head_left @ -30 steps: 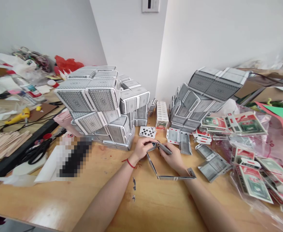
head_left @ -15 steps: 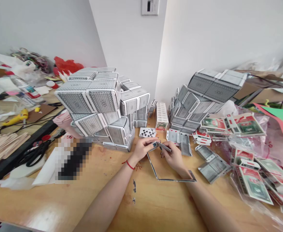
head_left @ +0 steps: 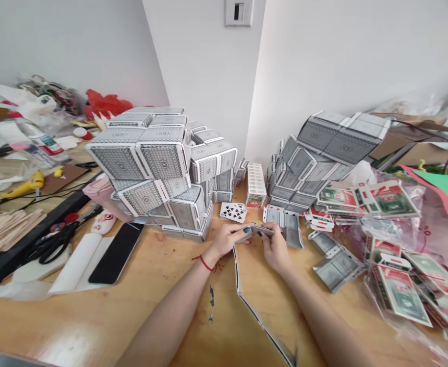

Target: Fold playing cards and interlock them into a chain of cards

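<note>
Both hands pinch a strip of joined playing cards (head_left: 260,322) near the middle of the table. My left hand (head_left: 224,239) grips its upper end between thumb and fingers; a red string is round that wrist. Opposite it, my right hand (head_left: 275,250) has closed on another part of the same end, bent between the hands. Seen edge-on, the rest of the strip trails down between my forearms toward the front edge. Beyond the hands lie a face-up black-suited card (head_left: 233,212) and a joined card piece (head_left: 293,232). Another patterned card piece (head_left: 337,262) lies right of my right hand.
Tall card-block structures stand at the back left (head_left: 163,158) and back right (head_left: 319,158), a clear box (head_left: 255,186) between them. Red-green card boxes (head_left: 402,290) pile up at right. On the left are a phone (head_left: 117,253), scissors (head_left: 57,239) and a yellow glue gun (head_left: 27,184).
The strip's loose end has swung from beneath my right forearm down toward the front edge, unfolding straighter. My hands stay in nearly the same place, still gripping its upper end.
</note>
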Tool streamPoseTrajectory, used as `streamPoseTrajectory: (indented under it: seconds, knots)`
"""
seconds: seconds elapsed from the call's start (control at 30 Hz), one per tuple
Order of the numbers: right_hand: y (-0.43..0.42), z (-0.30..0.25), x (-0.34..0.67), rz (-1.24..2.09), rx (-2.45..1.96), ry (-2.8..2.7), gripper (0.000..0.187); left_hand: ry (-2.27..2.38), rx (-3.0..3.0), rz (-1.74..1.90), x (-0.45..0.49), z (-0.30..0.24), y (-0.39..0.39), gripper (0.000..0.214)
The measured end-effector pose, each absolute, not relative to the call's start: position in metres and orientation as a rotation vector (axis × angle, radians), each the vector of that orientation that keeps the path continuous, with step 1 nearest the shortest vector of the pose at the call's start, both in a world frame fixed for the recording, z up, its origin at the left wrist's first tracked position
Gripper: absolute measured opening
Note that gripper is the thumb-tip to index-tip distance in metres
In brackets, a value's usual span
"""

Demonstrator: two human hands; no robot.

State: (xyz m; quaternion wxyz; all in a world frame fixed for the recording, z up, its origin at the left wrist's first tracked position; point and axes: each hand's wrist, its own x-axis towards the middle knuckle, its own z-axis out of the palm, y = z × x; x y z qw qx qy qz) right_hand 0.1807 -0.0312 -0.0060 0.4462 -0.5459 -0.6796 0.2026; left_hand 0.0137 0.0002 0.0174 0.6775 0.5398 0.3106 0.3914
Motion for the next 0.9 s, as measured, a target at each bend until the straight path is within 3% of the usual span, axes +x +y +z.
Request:
streamPoseTrajectory:
  seconds: [0.4,0.73,0.9]
  knots:
    - [-0.027,-0.008,0.181,0.561,-1.275,-1.779,0.015,0.734,1.234,0.82,0.012,0.023,-0.002,0.035]
    - [-0.034,-0.001,0.169,0.565,-1.114,-1.956,0.048,0.877,1.375,0.994,0.007,0.02,0.001,0.032]
    - [-0.03,-0.004,0.171,0.596,-1.142,-1.855,0.043,0.91,1.57,1.045,0.0,0.022,0.004,0.025]
